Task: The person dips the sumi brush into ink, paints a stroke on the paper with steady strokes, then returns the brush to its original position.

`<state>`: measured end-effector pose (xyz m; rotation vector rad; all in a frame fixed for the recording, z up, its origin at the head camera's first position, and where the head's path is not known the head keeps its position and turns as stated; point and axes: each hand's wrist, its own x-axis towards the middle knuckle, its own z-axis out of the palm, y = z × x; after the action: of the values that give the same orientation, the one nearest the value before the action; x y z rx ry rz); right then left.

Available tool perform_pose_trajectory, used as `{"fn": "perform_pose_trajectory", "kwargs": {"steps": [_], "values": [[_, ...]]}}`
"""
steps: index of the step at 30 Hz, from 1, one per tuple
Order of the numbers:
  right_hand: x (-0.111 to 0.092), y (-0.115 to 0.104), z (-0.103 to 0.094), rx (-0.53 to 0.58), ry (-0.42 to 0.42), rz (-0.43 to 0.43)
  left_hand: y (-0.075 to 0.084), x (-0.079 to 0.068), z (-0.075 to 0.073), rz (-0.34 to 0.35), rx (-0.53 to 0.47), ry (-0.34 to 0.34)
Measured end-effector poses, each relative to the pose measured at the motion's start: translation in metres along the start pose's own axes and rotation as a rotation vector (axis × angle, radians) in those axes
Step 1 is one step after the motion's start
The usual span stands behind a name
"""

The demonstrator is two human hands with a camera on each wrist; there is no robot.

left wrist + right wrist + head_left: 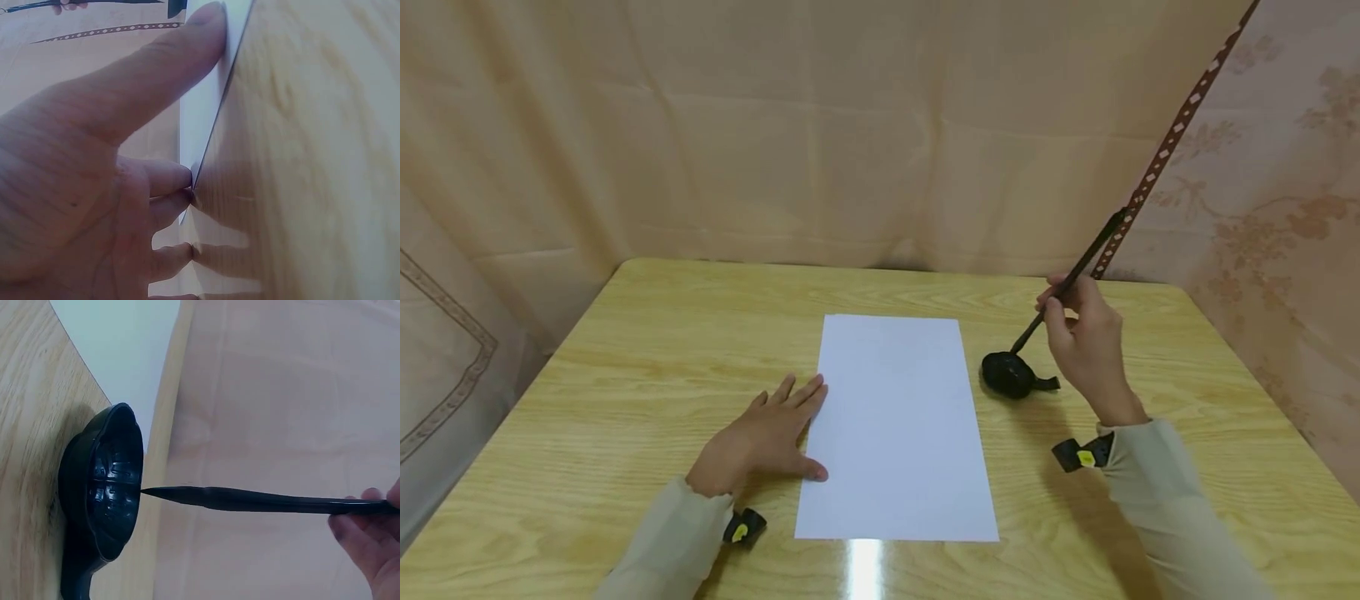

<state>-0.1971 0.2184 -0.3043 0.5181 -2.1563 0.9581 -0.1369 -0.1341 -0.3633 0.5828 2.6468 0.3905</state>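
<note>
A white sheet of paper (895,433) lies on the table. My left hand (767,437) rests along its left edge, fingers spread, with the thumb (187,44) and fingertips touching the sheet in the left wrist view. In my right hand (1086,333) I pinch a dark writing brush (262,501) by its handle, tilted up to the right. The brush's pointed tip is just at the rim of a small black dish (100,487) with a short handle. That ink dish (1007,375) stands right of the paper; its inside looks dark and shiny.
The wood-grain table (647,367) reaches back to a beige curtain (775,142). A patterned cloth (1285,192) hangs at the right, and another cloth with a patterned border (452,350) is at the left. Glare shows near the front edge.
</note>
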Motion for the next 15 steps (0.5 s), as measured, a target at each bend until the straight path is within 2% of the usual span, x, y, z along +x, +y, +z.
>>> {"fn": "perform_pose_trajectory", "kwargs": {"steps": [9, 15], "values": [[-0.009, 0.011, 0.009, -0.013, -0.092, 0.075, 0.000, 0.001, -0.001, 0.003, -0.009, 0.002], [-0.013, 0.015, 0.012, -0.009, -0.106, 0.087, 0.000, 0.000, -0.002, -0.001, -0.014, -0.001]]}}
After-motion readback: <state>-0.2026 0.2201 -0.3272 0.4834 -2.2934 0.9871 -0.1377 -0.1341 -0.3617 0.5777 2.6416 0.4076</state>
